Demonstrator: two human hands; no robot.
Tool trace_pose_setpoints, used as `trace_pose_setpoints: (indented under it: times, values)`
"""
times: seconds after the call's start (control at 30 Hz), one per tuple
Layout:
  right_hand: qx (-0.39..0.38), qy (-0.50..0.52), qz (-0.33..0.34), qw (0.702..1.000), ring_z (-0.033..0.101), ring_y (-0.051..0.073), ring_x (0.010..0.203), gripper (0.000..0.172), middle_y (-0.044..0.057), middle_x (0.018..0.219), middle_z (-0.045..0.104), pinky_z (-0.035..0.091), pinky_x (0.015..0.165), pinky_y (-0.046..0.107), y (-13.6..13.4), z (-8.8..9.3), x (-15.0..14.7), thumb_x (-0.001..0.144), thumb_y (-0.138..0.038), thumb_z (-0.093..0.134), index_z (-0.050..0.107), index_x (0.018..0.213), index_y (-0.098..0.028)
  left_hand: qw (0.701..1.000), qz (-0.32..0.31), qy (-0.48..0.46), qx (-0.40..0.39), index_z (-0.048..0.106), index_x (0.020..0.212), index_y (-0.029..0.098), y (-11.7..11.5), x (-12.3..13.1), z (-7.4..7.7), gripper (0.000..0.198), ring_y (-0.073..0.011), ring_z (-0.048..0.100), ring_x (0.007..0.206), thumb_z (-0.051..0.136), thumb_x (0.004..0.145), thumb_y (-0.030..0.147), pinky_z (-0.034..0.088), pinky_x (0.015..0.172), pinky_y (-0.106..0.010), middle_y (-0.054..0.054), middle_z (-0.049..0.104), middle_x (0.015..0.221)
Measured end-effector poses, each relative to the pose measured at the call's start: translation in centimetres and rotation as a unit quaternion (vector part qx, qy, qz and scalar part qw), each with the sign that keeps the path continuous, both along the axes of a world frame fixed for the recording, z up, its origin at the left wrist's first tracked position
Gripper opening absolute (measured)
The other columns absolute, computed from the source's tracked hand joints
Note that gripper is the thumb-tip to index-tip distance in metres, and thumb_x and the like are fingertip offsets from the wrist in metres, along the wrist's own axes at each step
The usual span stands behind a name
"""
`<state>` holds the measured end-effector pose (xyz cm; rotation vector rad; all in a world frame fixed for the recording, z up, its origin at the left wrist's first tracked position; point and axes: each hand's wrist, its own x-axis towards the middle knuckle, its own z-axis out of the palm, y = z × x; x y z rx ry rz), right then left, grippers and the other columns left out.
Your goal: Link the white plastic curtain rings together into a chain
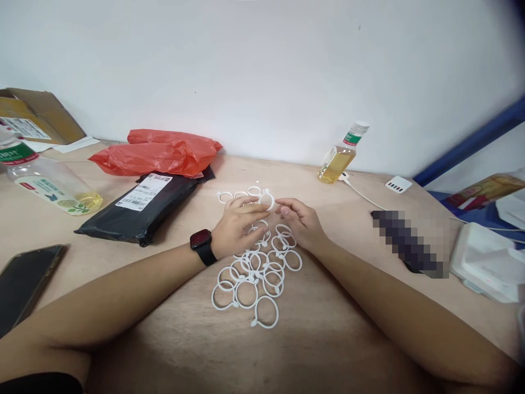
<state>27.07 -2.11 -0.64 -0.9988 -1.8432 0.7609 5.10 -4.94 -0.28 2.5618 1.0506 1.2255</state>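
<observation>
Many white plastic rings [246, 294], each with a small knob or clip, lie in a loose overlapping cluster on the table. My left hand [240, 221], wearing a black watch [200, 243], reaches over the upper part of the cluster, its fingers stretched out and apart. At its fingertips is one white ring [272, 197]; whether the fingers hold it or only touch it I cannot tell. Close by on the right, my right hand [303, 220] has loosely curved fingers, thumb and index apart, pointing at that same ring. Several rings are partly hidden beneath my left hand.
Left of the rings lie a black parcel [172, 205], a red plastic bag [159, 156], a bottle [53, 183], a phone [28, 284] and a cardboard box [53, 115]. A second bottle [338, 158], a white charging hub [397, 185] and a white container [488, 262] are on the right.
</observation>
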Motion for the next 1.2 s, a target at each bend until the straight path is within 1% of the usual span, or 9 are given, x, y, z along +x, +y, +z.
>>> trace_pose_setpoints:
  times: [0.23, 0.4, 0.5, 0.6, 0.73, 0.87, 0.93, 1.1, 1.2]
  values:
    - [-0.152, 0.149, 0.057, 0.975, 0.058, 0.012, 0.059, 0.042, 0.001, 0.072, 0.067, 0.05, 0.056, 0.026, 0.7, -0.2, -0.2, 0.084, -0.057, 0.063, 0.07, 0.1, -0.019, 0.993, -0.111, 0.007, 0.032, 0.07, 0.112, 0.024, -0.4, -0.1, 0.6, 0.032, -0.0268, 0.058, 0.121, 0.07, 0.083, 0.039, 0.045, 0.102, -0.047, -0.007, 0.073, 0.115]
    - [-0.182, 0.159, 0.057, 0.969, 0.056, 0.011, 0.055, 0.038, -0.001, 0.067, 0.066, 0.049, 0.053, 0.025, 0.0, 0.1, -0.5, 0.075, -0.053, 0.075, 0.069, 0.091, -0.019, 0.991, -0.13, 0.003, 0.04, 0.071, 0.105, 0.025, -0.2, 0.0, 0.7, 0.025, -0.0252, 0.062, 0.117, 0.068, 0.084, 0.037, 0.047, 0.099, -0.044, -0.007, 0.074, 0.109]
    - [-0.178, 0.163, 0.079, 0.967, 0.057, 0.011, 0.055, 0.038, -0.001, 0.068, 0.066, 0.049, 0.052, 0.024, -0.5, 0.3, -0.6, 0.076, -0.054, 0.074, 0.068, 0.09, -0.019, 0.99, -0.133, -0.003, 0.036, 0.072, 0.1, 0.024, -0.2, 0.1, 0.8, 0.018, -0.0226, 0.065, 0.109, 0.067, 0.086, 0.034, 0.048, 0.096, -0.042, -0.006, 0.075, 0.104]
    - [-0.139, 0.154, 0.107, 0.972, 0.058, 0.012, 0.058, 0.036, 0.0, 0.07, 0.066, 0.049, 0.054, 0.025, -0.8, 0.4, -0.7, 0.079, -0.053, 0.071, 0.068, 0.091, -0.02, 0.989, -0.146, -0.006, 0.029, 0.072, 0.094, 0.024, -0.1, 0.2, 0.9, 0.013, -0.0193, 0.067, 0.097, 0.066, 0.086, 0.033, 0.05, 0.092, -0.039, -0.005, 0.076, 0.099]
    - [-0.004, 0.08, 0.125, 0.989, 0.059, 0.012, 0.062, 0.024, 0.002, 0.078, 0.068, 0.049, 0.058, 0.026, -1.1, 0.7, -0.8, 0.082, -0.043, 0.072, 0.069, 0.09, -0.021, 0.99, -0.141, -0.009, 0.028, 0.07, 0.086, 0.022, 0.0, 0.2, 0.7, 0.012, -0.0187, 0.067, 0.09, 0.065, 0.087, 0.033, 0.05, 0.09, -0.038, -0.004, 0.075, 0.086]
    - [0.1, 0.02, 0.137, 0.985, 0.057, 0.012, 0.062, 0.014, 0.002, 0.078, 0.066, 0.05, 0.059, 0.028, -1.5, 1.1, -0.9, 0.085, -0.036, 0.069, 0.069, 0.088, -0.022, 0.992, -0.115, -0.027, 0.032, 0.064, 0.078, 0.021, -0.2, 0.3, 0.6, 0.016, -0.02, 0.066, 0.092, 0.061, 0.089, 0.033, 0.051, 0.086, -0.038, -0.005, 0.073, 0.083]
    - [0.13, 0.009, 0.13, 0.983, 0.058, 0.013, 0.064, 0.012, 0.002, 0.076, 0.066, 0.05, 0.061, 0.029, -1.6, 1.2, -1.0, 0.086, -0.035, 0.068, 0.069, 0.087, -0.023, 0.995, -0.092, -0.04, 0.023, 0.06, 0.078, 0.021, -0.3, 0.3, 0.7, 0.017, -0.0203, 0.066, 0.093, 0.062, 0.089, 0.034, 0.051, 0.085, -0.038, -0.005, 0.072, 0.084]
    - [0.169, 0.005, 0.112, 0.979, 0.06, 0.014, 0.065, 0.009, 0.002, 0.075, 0.068, 0.05, 0.062, 0.03, -1.8, 1.2, -0.9, 0.088, -0.032, 0.066, 0.069, 0.088, -0.023, 0.996, -0.06, -0.058, 0.027, 0.06, 0.097, 0.019, -0.6, 0.1, 0.8, 0.015, -0.0193, 0.067, 0.093, 0.063, 0.091, 0.033, 0.051, 0.084, -0.036, -0.009, 0.072, 0.098]
    - [0.174, 0.006, 0.112, 0.978, 0.06, 0.014, 0.065, 0.008, 0.002, 0.075, 0.069, 0.05, 0.063, 0.029, -1.8, 1.2, -0.9, 0.088, -0.03, 0.067, 0.069, 0.089, -0.023, 0.998, -0.049, -0.043, 0.024, 0.062, 0.096, 0.02, -0.6, 0.0, 0.8, 0.011, -0.0192, 0.067, 0.095, 0.057, 0.094, 0.031, 0.047, 0.089, -0.038, -0.007, 0.073, 0.098]
